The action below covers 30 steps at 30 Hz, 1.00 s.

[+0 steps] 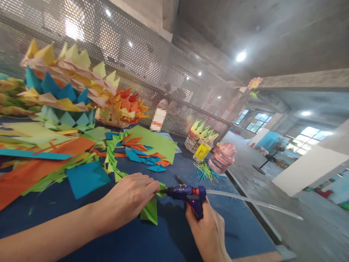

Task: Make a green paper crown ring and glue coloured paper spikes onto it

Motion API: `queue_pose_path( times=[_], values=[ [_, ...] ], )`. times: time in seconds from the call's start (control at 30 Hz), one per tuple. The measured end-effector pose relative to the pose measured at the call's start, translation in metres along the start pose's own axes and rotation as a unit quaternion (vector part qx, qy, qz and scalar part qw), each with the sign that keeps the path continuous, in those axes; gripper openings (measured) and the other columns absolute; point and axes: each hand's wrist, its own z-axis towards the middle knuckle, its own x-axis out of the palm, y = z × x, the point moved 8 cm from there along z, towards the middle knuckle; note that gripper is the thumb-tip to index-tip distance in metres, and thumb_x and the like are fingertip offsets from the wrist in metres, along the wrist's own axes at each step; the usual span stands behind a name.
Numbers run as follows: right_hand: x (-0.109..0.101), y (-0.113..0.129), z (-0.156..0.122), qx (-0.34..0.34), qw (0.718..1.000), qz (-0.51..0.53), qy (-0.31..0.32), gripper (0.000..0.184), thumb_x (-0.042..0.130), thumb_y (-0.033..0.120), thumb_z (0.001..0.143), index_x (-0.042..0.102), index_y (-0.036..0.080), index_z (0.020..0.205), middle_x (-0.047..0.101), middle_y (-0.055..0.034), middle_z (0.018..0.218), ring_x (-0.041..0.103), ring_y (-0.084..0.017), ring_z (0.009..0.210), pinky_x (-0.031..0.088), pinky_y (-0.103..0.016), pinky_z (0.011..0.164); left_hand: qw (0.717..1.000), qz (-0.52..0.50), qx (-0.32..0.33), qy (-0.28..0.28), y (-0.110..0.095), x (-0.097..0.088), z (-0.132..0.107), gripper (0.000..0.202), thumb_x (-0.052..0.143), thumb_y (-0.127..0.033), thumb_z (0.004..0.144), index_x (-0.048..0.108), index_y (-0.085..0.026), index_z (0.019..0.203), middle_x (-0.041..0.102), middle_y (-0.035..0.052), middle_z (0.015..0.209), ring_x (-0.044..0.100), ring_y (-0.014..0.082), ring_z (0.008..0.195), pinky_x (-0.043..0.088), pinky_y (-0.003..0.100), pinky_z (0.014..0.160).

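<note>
Just beyond the hands, loose blue and orange folded pieces [144,156] lie heaped partly over a light green sheet [166,140], with a green folded chain [110,154] curving down beside them toward the left wrist. A blue paper square [88,178] lies near the left forearm, and paper strips [54,158] in orange, green and blue crowd the left side. Behind these stand tiered paper crafts [58,91] and a red-orange paper craft [128,109]. Farther right are a basket [192,142] with green points, a yellow-labelled bottle [201,152] and a pink bottle [223,158], thin shreds [205,171] lying in front of them.

The left hand [135,194] pinches the green folded paper [149,213] low over the table; its fingers cover part of it, so whether it joins the chain cannot be told. The right hand [208,227] is wrapped around a dark blue glue gun [188,194], nozzle right at the paper by the left fingertips, a long clear glue stick [256,204] jutting from its rear.

The table [174,233] is dark blue, backed by a perforated screen [169,69]; to the right spreads a grey floor [245,153], with windows [312,136] and ceiling lights [241,56] beyond
</note>
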Motion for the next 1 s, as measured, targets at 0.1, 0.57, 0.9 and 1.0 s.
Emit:
queue_pose_path(
  times=[0.1, 0.57, 0.9, 1.0],
  values=[
    [0.0, -0.0006, -0.0006, -0.002, 1.0, 0.007, 0.0, 0.051, 0.031, 0.048, 0.097, 0.064, 0.013, 0.084, 0.069, -0.0057, 0.056, 0.062, -0.015, 0.038, 0.041, -0.024, 0.037, 1.0, -0.001, -0.001, 0.0, -0.0007, -0.0015, 0.0004, 0.025, 0.032, -0.015, 0.097, 0.05, -0.02, 0.08, 0.056, -0.0002, 0.07, 0.052, 0.019, 0.062, 0.032, 0.031, 0.058],
    [-0.0026, 0.0015, -0.0029, -0.033, 0.999, -0.025, -0.006, 0.056, 0.021, 0.047, 0.1, 0.063, 0.014, 0.083, 0.073, -0.0097, 0.068, 0.068, -0.018, 0.048, 0.047, -0.025, 0.043, 1.0, 0.014, 0.0, -0.008, 0.0006, -0.0015, -0.0009, 0.025, 0.032, -0.016, 0.097, 0.051, -0.02, 0.081, 0.056, -0.0002, 0.068, 0.052, 0.0191, 0.061, 0.033, 0.032, 0.059],
    [0.0017, -0.0037, -0.0075, -0.023, 0.999, 0.015, 0.021, 0.048, 0.029, 0.043, 0.099, 0.065, 0.014, 0.089, 0.075, -0.0119, 0.078, 0.071, -0.02, 0.058, 0.05, -0.026, 0.048, 1.0, 0.01, -0.003, -0.018, 0.0007, -0.0054, -0.0001, 0.026, 0.031, -0.017, 0.097, 0.053, -0.019, 0.084, 0.056, 0.0, 0.068, 0.052, 0.0191, 0.062, 0.034, 0.031, 0.058],
    [-0.0005, -0.0028, -0.0075, -0.03, 0.999, 0.016, 0.005, 0.045, 0.031, 0.041, 0.099, 0.065, 0.013, 0.089, 0.074, -0.0106, 0.072, 0.069, -0.019, 0.055, 0.049, -0.025, 0.048, 1.0, 0.013, -0.005, -0.013, 0.0006, -0.0051, 0.0004, 0.027, 0.031, -0.016, 0.097, 0.054, -0.019, 0.082, 0.056, 0.0003, 0.068, 0.052, 0.0188, 0.061, 0.034, 0.031, 0.058]
  ],
)
